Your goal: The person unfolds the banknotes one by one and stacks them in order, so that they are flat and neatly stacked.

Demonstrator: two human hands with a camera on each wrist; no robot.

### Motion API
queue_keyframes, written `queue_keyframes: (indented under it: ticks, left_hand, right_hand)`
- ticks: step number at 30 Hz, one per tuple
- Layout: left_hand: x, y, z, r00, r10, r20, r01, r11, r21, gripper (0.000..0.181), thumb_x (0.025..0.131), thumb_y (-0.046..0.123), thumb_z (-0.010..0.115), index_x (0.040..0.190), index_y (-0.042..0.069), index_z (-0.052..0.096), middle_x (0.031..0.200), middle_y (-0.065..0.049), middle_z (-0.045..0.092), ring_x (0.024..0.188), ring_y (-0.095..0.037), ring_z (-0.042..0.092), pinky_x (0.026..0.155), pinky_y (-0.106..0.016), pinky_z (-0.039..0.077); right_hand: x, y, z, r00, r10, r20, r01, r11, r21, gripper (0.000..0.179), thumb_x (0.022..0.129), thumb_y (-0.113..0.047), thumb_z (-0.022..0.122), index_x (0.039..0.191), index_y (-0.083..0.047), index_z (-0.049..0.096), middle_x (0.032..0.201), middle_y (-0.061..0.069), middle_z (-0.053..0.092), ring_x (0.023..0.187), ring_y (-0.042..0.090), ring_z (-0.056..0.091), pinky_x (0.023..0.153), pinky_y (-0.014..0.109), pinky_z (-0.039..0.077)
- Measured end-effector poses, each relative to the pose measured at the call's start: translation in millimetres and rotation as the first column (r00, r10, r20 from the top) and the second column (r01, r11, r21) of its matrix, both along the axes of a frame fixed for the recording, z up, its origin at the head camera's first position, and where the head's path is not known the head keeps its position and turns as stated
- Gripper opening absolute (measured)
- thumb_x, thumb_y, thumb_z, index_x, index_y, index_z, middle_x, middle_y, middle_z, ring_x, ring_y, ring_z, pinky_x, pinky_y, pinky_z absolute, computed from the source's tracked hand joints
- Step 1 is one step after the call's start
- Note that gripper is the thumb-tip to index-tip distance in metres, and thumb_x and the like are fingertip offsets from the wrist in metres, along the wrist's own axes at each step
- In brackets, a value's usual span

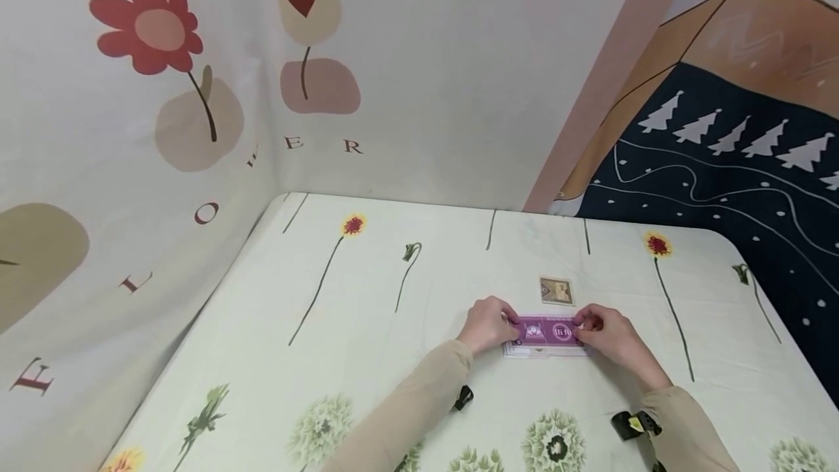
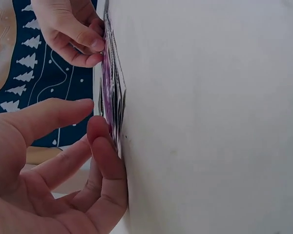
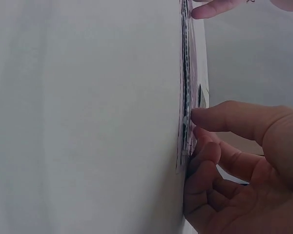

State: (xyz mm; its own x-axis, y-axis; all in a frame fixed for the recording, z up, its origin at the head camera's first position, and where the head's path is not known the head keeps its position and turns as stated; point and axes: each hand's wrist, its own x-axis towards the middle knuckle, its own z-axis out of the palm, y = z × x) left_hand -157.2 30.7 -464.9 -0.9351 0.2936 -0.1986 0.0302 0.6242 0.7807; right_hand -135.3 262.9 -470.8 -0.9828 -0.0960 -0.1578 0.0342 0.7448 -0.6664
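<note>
A thin stack of play banknotes (image 1: pixel 547 333) lies on the table with a purple note on top and paler edges showing beneath. At its left end, my left hand (image 1: pixel 486 324) holds the notes by finger and thumb tips. My right hand (image 1: pixel 612 337) pinches the opposite end, its thumb (image 3: pixel 222 117) on the top face and curled fingers beside the edge. Seen edge-on in the left wrist view, the layers of the stack (image 2: pixel 116 90) fan slightly apart. A small tan picture card (image 1: pixel 556 290) lies just beyond the stack.
The white tablecloth (image 1: pixel 459 268) carries printed flowers. A hanging white cloth (image 1: pixel 419 93) closes off the back and left, and a dark cloth with printed trees (image 1: pixel 708 173) hangs at the right. Black straps (image 1: pixel 632 425) sit at the wrists.
</note>
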Motion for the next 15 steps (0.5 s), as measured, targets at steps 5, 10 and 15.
queue_keyframes:
  ticks: [5,10,15]
  left_hand:
    - [-3.0,-8.7,0.1,0.993,-0.068,0.098,0.059,0.994,0.095,0.018,0.078,0.011,0.078,0.094,0.004,0.074,0.075,0.002,0.066,0.063,-0.009,0.057,0.06,-0.022,0.05]
    - [-8.0,-18.1,3.0,0.967,-0.156,0.202,0.113,0.972,0.208,0.019,0.086,0.01,0.071,0.103,0.002,0.071,0.074,-0.001,0.065,0.058,-0.014,0.06,0.053,-0.023,0.052]
    - [-11.8,-21.5,7.5,0.96,-0.191,0.204,0.136,0.957,0.257,0.018,0.088,0.009,0.067,0.105,0.002,0.071,0.079,-0.006,0.067,0.065,-0.018,0.063,0.057,-0.027,0.054]
  right_hand:
    - [1.5,0.9,2.0,1.0,0.005,0.027,-0.005,1.0,-0.017,0.016,0.086,-0.006,0.067,0.097,0.003,0.062,0.079,0.004,0.055,0.07,0.019,0.049,0.059,0.031,0.041]
    - [2.3,3.6,7.7,1.0,0.022,0.014,-0.022,0.998,-0.052,0.018,0.087,-0.008,0.068,0.101,0.002,0.065,0.083,0.004,0.06,0.075,0.019,0.052,0.063,0.032,0.043]
    - [-2.9,6.2,11.4,0.997,0.027,-0.072,-0.033,0.996,-0.081,0.016,0.087,-0.005,0.069,0.101,0.001,0.067,0.087,0.005,0.064,0.08,0.02,0.057,0.067,0.03,0.047]
